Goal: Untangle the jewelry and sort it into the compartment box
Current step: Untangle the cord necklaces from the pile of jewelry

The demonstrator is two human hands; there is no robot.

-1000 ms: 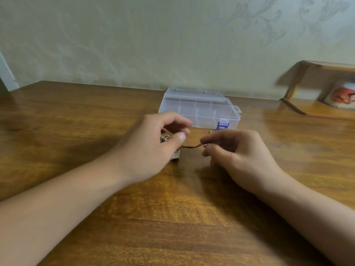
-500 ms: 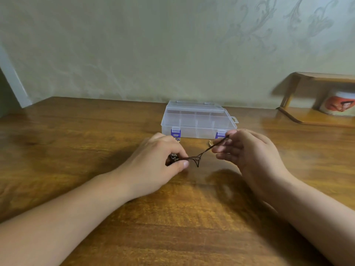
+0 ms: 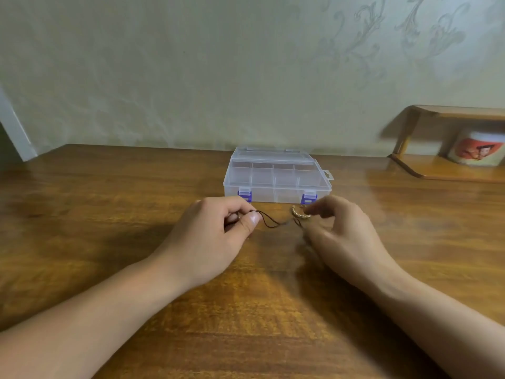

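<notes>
A polished brown wooden surface [image 3: 109, 214] runs back to a pale wall with a faint scroll pattern [image 3: 246, 64]. At the far left edge a light grey strip [image 3: 13, 129] leans against the wall. In the middle, near the back, lies a clear plastic compartment box with two purple latches [image 3: 276, 176]; its lid is down and both latches face the person. At the far right a small curved wooden shelf [image 3: 448, 168] stands on the surface, with a white mug bearing a red picture [image 3: 476, 147] under its top board.

Just in front of the box, the left hand [image 3: 213, 239] rests low over the surface, fingers curled, thumb and forefinger pinching one end of a thin dark brown cord [image 3: 269, 221]. The cord sags in a loop between the two hands, clear of the box. Its other end runs into the blurred right hand [image 3: 344, 236], whose fingers are curled and seem to pinch it. A small gold-coloured ring-like piece [image 3: 300, 212] sits just beside the right fingertips [image 3: 317, 210], near the right latch; I cannot tell whether they touch it. Both forearms reach in from the near edge.
</notes>
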